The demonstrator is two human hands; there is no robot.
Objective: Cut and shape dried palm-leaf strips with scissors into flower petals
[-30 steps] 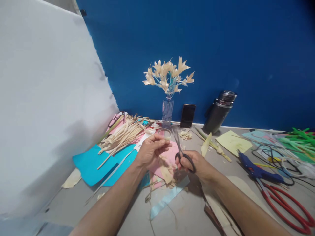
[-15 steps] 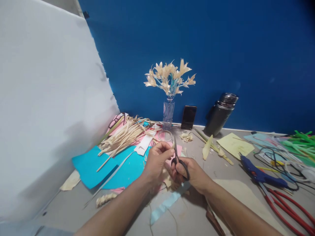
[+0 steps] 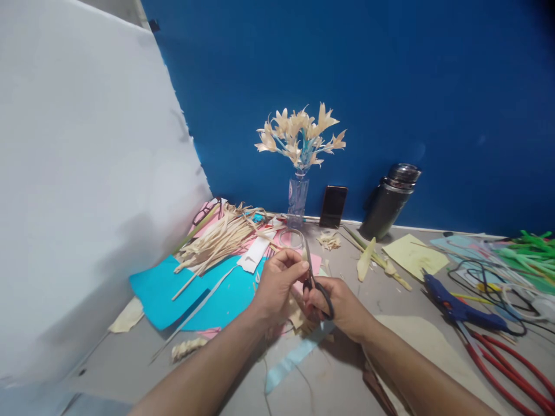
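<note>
My right hand is closed around the black handles of a pair of scissors, whose blades point up and away from me. My left hand pinches a small pale strip, its upper end showing just above the fingertips. The blades lie right beside that strip and the left thumb; whether they touch it I cannot tell. Under the hands are pale scraps and a light blue ribbon.
Dried pale strips lie over blue sheets on the left. Behind stand a clear bottle with pale flowers, a phone and a dark flask. On the right are a blue glue gun and red-handled cutters.
The scissor blades have tilted slightly to the left, closer to the strip in my left hand. Both hands stay in nearly the same place.
</note>
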